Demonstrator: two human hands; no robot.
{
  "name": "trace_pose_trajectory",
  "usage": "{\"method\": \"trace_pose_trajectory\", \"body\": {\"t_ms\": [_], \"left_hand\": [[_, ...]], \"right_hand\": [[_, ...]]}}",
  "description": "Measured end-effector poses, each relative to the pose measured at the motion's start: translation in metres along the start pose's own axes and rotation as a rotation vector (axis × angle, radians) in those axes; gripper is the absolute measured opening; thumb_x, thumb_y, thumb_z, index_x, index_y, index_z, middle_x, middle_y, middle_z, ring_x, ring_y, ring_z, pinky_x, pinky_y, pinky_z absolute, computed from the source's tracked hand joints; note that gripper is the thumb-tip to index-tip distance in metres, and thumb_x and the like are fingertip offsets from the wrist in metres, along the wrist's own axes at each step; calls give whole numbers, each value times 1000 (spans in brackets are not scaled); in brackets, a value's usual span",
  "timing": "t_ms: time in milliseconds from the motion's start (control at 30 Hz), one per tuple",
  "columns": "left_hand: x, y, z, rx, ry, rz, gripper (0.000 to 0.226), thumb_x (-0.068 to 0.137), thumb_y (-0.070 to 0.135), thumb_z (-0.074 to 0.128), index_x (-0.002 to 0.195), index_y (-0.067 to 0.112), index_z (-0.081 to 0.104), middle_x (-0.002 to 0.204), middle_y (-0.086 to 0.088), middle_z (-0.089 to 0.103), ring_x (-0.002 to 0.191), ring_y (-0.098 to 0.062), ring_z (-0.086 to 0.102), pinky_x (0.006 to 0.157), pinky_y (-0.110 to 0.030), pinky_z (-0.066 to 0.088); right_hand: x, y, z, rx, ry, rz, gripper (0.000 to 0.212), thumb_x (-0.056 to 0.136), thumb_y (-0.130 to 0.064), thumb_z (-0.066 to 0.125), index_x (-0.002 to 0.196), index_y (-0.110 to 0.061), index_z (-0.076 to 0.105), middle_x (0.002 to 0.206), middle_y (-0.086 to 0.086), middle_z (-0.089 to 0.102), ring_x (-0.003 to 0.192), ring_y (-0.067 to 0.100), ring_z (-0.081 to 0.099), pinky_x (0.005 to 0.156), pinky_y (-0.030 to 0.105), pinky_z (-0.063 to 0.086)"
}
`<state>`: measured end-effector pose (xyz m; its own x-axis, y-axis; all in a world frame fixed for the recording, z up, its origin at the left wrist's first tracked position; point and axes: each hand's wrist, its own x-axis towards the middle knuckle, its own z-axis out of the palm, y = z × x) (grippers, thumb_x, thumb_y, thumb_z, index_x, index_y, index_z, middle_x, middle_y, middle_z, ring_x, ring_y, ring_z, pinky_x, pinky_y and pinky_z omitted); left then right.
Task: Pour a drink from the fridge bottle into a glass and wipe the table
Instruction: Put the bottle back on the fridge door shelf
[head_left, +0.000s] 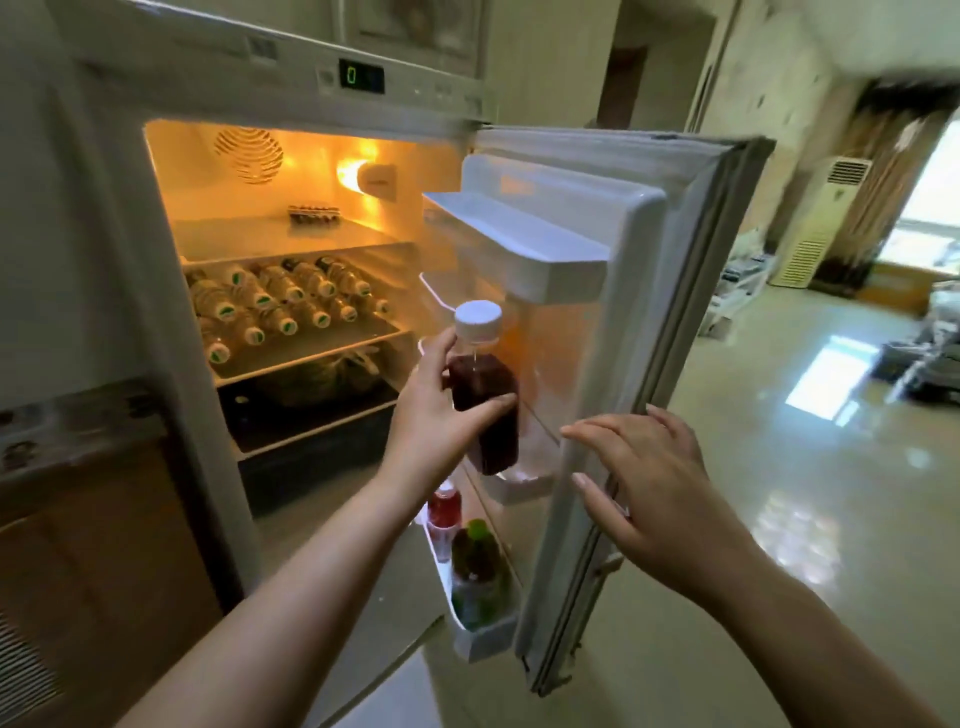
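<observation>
A clear bottle (485, 395) with a white cap and dark red drink stands at the middle shelf of the open fridge door (623, 291). My left hand (441, 415) is wrapped around its body, thumb across the front. To the right of the bottle, my right hand (644, 483) hovers with fingers spread, close to the door's inner edge, holding nothing. No glass or table is in view.
The fridge (291, 291) is lit inside, with several water bottles (275, 306) lying on a shelf. A red bottle (444, 512) and a green-capped bottle (475, 571) stand in the lower door shelf. A shiny tiled floor (810, 467) stretches away on the right.
</observation>
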<state>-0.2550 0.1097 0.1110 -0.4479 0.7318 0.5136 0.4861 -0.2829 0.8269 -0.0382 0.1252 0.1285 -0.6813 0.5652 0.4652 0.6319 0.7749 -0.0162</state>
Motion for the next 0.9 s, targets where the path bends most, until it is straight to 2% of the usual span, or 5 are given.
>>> {"method": "trace_pose_trajectory", "body": {"t_ms": [100, 400, 667, 767, 900], "left_hand": [[13, -9, 24, -35, -54, 3, 77, 64, 33, 83, 128, 41, 42, 124, 7, 57, 114, -8, 52, 100, -38, 45], [29, -40, 71, 101, -164, -60, 72, 59, 67, 68, 120, 43, 38, 118, 3, 59, 112, -23, 55, 90, -49, 50], [23, -51, 81, 172, -196, 10, 77, 69, 58, 70, 133, 41, 31, 127, 3, 53, 115, -23, 53, 89, -49, 52], [23, -47, 70, 437, -139, 112, 91, 69, 56, 73, 141, 26, 25, 131, -3, 45, 121, -25, 46, 99, -50, 44], [10, -17, 37, 440, 34, 507, 67, 84, 42, 61, 138, 15, 34, 139, -9, 38, 129, -26, 37, 112, -45, 24]], "right_hand": [[-8, 0, -10, -82, 29, 44, 41, 88, -42, 39, 125, -26, 49, 119, -5, 58, 116, 11, 46, 110, 38, 16], [-9, 19, -15, -155, 100, 132, 44, 88, -40, 40, 128, -26, 45, 127, 0, 52, 121, 14, 37, 108, 37, 15], [-3, 33, -1, -103, 140, 121, 47, 87, -40, 40, 131, -24, 44, 131, 3, 48, 125, 16, 35, 108, 41, 20], [-1, 39, 2, -59, 173, 113, 47, 88, -39, 41, 132, -24, 44, 131, 2, 48, 124, 15, 35, 108, 39, 20], [-3, 48, 4, 9, 249, 127, 46, 88, -39, 42, 131, -23, 43, 130, 3, 48, 122, 17, 39, 105, 39, 27]]}}
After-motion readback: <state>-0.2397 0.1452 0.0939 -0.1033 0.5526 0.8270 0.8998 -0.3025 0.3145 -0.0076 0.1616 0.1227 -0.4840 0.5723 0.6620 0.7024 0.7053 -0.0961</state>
